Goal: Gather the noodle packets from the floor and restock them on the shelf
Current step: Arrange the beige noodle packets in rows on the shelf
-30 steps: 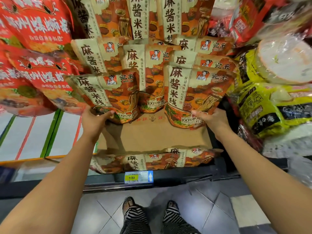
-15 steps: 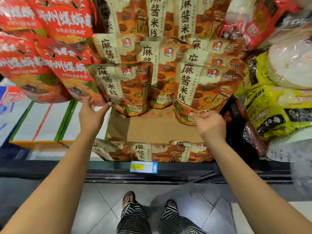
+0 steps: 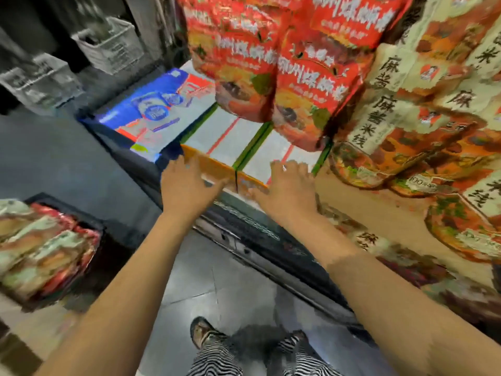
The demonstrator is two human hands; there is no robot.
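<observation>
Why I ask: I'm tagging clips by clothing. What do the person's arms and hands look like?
The left arm and right arm are bare as far as the frame shows, no sleeves. The left hand and right hand wear no gloves; no watch, bracelet or ring shows, though blur could hide a thin ring.

The red noodle packets and the cream-and-orange noodle packets are gleaming as crinkled glossy plastic film, while the brown cardboard sheet beneath the latter is looking matt. The grey floor tiles are shining smooth and polished, and the striped trousers are showing as soft cloth.
</observation>
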